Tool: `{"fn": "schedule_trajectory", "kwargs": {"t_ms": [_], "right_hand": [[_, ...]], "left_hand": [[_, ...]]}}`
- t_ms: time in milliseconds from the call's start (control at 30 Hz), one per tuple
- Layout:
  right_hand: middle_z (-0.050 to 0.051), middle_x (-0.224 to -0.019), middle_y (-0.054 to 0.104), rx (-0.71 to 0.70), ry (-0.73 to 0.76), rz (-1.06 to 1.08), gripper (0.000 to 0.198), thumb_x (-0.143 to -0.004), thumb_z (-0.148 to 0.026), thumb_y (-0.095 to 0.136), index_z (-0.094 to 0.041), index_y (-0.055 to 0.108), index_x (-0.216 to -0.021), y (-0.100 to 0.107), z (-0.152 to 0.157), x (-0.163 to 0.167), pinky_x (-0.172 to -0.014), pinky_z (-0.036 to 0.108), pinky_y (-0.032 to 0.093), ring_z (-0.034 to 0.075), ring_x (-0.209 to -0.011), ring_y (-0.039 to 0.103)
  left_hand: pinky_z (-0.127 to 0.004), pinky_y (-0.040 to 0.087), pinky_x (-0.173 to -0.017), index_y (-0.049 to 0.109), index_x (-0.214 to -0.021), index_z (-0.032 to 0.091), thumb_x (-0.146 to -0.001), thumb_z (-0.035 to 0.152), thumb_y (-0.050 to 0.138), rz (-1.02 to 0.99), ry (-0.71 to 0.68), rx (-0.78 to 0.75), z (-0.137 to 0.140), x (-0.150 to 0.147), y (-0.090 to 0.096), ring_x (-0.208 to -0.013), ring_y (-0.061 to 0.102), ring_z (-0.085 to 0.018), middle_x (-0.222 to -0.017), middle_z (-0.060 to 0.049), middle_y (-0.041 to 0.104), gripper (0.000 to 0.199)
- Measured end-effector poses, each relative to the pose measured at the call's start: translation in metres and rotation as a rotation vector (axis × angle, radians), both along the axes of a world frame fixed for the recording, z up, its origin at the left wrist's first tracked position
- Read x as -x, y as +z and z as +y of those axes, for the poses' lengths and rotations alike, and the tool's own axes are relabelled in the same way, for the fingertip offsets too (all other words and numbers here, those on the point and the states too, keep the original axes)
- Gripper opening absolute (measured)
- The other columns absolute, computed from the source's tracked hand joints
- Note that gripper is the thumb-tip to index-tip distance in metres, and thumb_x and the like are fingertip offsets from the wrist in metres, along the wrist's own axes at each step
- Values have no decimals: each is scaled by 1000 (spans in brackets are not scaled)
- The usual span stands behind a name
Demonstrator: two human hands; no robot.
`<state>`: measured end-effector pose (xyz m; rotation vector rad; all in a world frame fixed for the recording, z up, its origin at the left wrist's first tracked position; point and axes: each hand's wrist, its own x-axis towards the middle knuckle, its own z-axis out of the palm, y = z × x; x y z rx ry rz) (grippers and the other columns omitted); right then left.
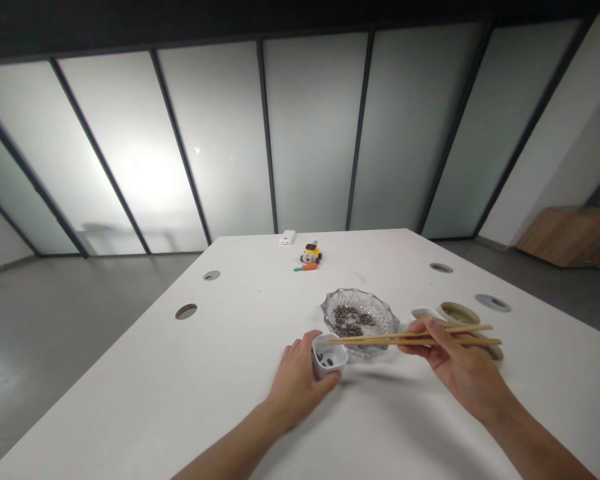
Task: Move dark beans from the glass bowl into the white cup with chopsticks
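My left hand [300, 373] is wrapped round a small white cup [336, 367] near the table's middle. Several dark beans [325, 361] lie in the bottom of the cup. In my right hand [455, 363] is a pair of wooden chopsticks [380, 340], held level and pointing left. Their tips are over the cup's mouth; I cannot make out a bean between them. Just behind the cup stands a scalloped clear glass bowl [387, 319] with many brown beans [353, 320] spread in it. The chopsticks cross in front of its near rim.
Behind my right hand sit a white dish [425, 313] and an olive-coloured dish [459, 312], partly hidden. Farther back on the white table [190, 380] are a toy carrot [309, 267], a yellow toy car [312, 253] and a white box-shaped device [287, 237]. Round holes pierce the tabletop at both sides.
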<state>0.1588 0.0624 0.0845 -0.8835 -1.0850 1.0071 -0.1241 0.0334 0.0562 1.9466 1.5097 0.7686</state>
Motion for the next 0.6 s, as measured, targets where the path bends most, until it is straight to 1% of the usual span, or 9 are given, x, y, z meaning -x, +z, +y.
{"fn": "schedule_trajectory", "kwargs": {"t_ms": [100, 200, 267, 333, 400, 467, 533, 600], "right_hand": [[6, -79, 79, 2, -22, 26, 35, -78, -63, 88, -29, 85, -73, 0, 0, 0, -66, 36, 71, 24, -70, 79], [4, -78, 78, -1, -58, 54, 38, -76, -63, 90, -26, 83, -74, 3, -1, 3, -65, 34, 71, 21, -71, 79], [3, -79, 78, -18, -101, 63, 39, -75, -64, 90, -26, 82, -73, 5, -2, 5, -63, 34, 71, 21, -71, 78], [2, -80, 78, -42, -184, 30, 40, -76, -66, 88, -26, 80, -74, 6, -2, 6, -62, 35, 71, 21, -70, 77], [3, -82, 79, -71, -290, -126, 42, -81, -69, 82, -27, 81, -76, 5, -3, 5, -65, 36, 70, 21, -70, 77], [4, -84, 80, -133, -376, -388, 45, -88, -72, 74, -28, 82, -79, 3, -4, 4, -71, 36, 68, 23, -75, 78], [5, -86, 82, -224, -403, -619, 47, -93, -72, 66, -30, 82, -81, 0, -6, 4, -77, 37, 67, 25, -83, 79], [5, -90, 83, -301, -370, -737, 44, -97, -67, 63, -30, 82, -85, -4, -8, 5, -79, 37, 65, 26, -88, 79]], "left_hand": [[-45, 43, -112, 55, -141, 24, -84, 28, 78, -33, -1, -4, 0, 1, -2, -125, 62, -32, -134, -9, 71, 61], [-43, 44, -113, 57, -140, 24, -83, 20, 78, -101, 1, -23, -1, 2, -5, -128, 60, -30, -136, -8, 68, 61], [-40, 45, -113, 58, -138, 25, -81, 15, 76, -138, 7, -36, -1, 2, -6, -129, 59, -28, -134, -7, 67, 60], [-39, 46, -113, 58, -138, 25, -81, 12, 75, -162, 19, -41, -1, 3, -7, -129, 58, -28, -134, -7, 66, 61], [-39, 46, -113, 57, -139, 25, -80, 11, 75, -177, 32, -37, -1, 3, -8, -130, 58, -28, -134, -8, 65, 63], [-39, 46, -113, 57, -139, 25, -81, 12, 76, -184, 33, -32, -1, 4, -8, -130, 57, -28, -134, -8, 65, 62], [-40, 45, -113, 57, -138, 24, -82, 15, 76, -182, 28, -26, -1, 4, -7, -129, 58, -28, -133, -8, 65, 61], [-40, 45, -112, 57, -138, 24, -82, 17, 77, -180, 24, -19, -1, 4, -7, -128, 58, -28, -132, -7, 66, 59]]}}
